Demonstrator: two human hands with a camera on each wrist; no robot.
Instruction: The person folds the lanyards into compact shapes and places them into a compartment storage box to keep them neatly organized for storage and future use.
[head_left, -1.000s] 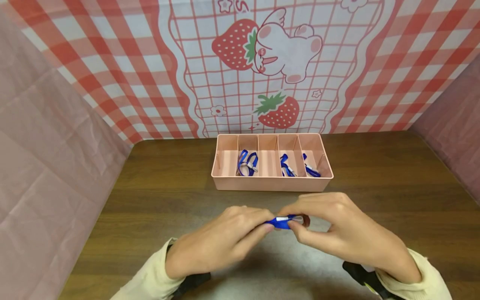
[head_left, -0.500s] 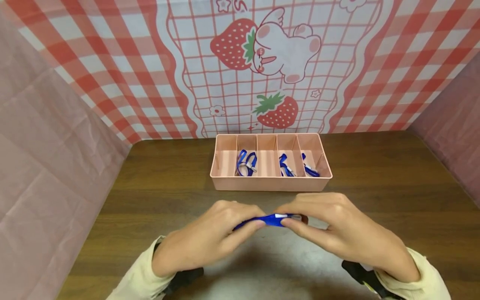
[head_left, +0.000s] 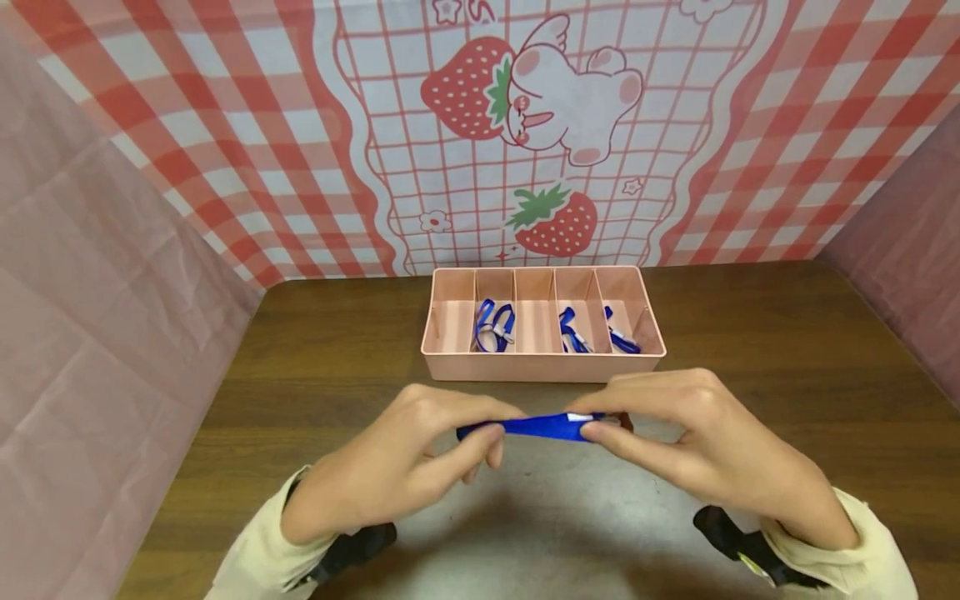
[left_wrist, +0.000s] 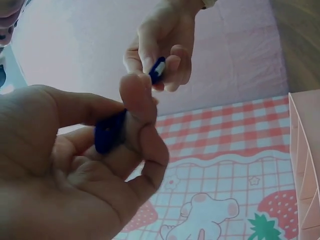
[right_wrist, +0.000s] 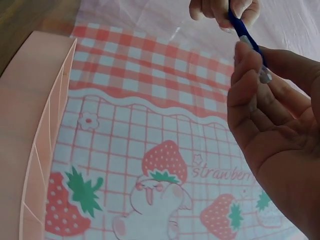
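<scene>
A folded blue lanyard (head_left: 543, 427) stretches between my two hands, above the table in front of the box. My left hand (head_left: 397, 458) pinches its left end between thumb and fingers; the left wrist view shows a blue fold (left_wrist: 110, 131) of it there. At the other end my right hand (head_left: 705, 450) pinches the strap close to a white piece (head_left: 579, 417). A clear or metallic clip end (right_wrist: 265, 76) pokes out by the right fingers in the right wrist view. The rest of that end is hidden behind the fingers.
Behind the hands stands a pink box (head_left: 540, 367) with several compartments. Blue lanyards lie in three of them: one second from left (head_left: 495, 327), one second from right (head_left: 573, 332), one far right (head_left: 621, 333). A strawberry-patterned cloth (head_left: 480, 208) hangs behind the wooden table (head_left: 315, 350).
My left hand has moved left along the lanyard, so a longer blue stretch shows between the hands. Both hands are now slightly higher in the head view. The box has stayed put.
</scene>
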